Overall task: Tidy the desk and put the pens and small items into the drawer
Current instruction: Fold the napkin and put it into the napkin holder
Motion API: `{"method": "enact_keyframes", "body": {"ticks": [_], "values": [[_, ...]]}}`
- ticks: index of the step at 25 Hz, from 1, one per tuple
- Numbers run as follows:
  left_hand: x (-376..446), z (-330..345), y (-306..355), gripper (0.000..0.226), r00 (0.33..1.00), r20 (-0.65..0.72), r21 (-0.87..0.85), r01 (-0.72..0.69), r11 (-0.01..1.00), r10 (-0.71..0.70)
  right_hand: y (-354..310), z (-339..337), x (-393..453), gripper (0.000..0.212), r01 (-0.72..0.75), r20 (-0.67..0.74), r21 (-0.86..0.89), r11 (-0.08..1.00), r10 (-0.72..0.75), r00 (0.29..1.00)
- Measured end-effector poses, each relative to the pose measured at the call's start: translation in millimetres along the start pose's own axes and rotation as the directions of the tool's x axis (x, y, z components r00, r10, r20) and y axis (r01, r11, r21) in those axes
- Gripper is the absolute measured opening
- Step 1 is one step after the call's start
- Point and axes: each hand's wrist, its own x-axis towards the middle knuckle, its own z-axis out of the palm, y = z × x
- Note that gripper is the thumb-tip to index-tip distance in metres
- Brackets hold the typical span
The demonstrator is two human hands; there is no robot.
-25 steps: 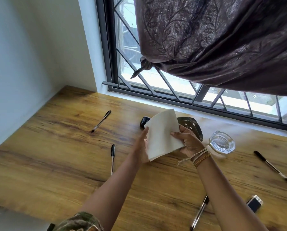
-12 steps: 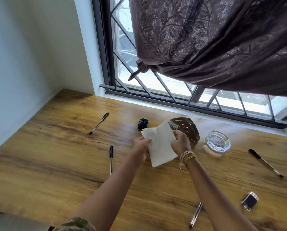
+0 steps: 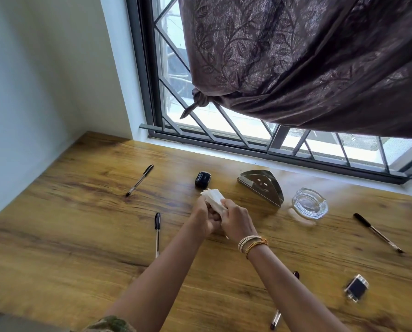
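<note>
Both forearms reach forward over the wooden tabletop (image 3: 56,236); the left hand (image 3: 203,218) and right hand (image 3: 236,220) meet, together clutching a folded white napkin (image 3: 213,198), its corner poking up beside a small black case (image 3: 202,179); pens lie scattered around.

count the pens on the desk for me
4. One pen lies far left, one left of the hands, one at the right past the glass ashtray, and one is partly hidden under the right forearm.
</note>
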Motion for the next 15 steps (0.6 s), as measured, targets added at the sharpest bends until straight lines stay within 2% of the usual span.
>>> {"method": "enact_keyframes", "body": {"ticks": [4, 9, 11, 13, 15], "values": [[0.0, 0.9, 7.3, 0.049, 0.998, 0.068, -0.065, -0.001, 0.998, 0.006, 4.1, -2.1, 1.5, 0.055, -0.035, 0.074, 0.082, 0.996, 0.029, 0.997], [-5.3, -7.4, 10.2, 0.034, 0.987, 0.161, 0.050, -0.010, 0.999, 0.002, 12.7, -13.7, 10.5, 0.047, -0.043, 0.116, 0.141, 0.989, 0.026, 0.993], [-7.3, -6.2, 12.0, 0.032, 0.988, 0.149, 0.139, -0.063, 0.988, 0.042, 16.9, -20.6, 15.0, 0.044, -0.067, 0.114, 0.169, 0.983, 0.048, 0.992], [-4.1, -5.8, 15.9, 0.040, 0.978, 0.112, 0.395, -0.204, 0.896, 0.173, 21.5, -31.5, 21.6, 0.048, -0.109, 0.160, 0.217, 0.970, 0.075, 0.984], [-0.4, -8.3, 24.7, 0.065, 0.935, 0.158, 0.616, -0.344, 0.709, 0.317, 28.5, -43.9, 28.4, 0.048, -0.140, 0.244, 0.281, 0.949, 0.071, 0.967]]}}
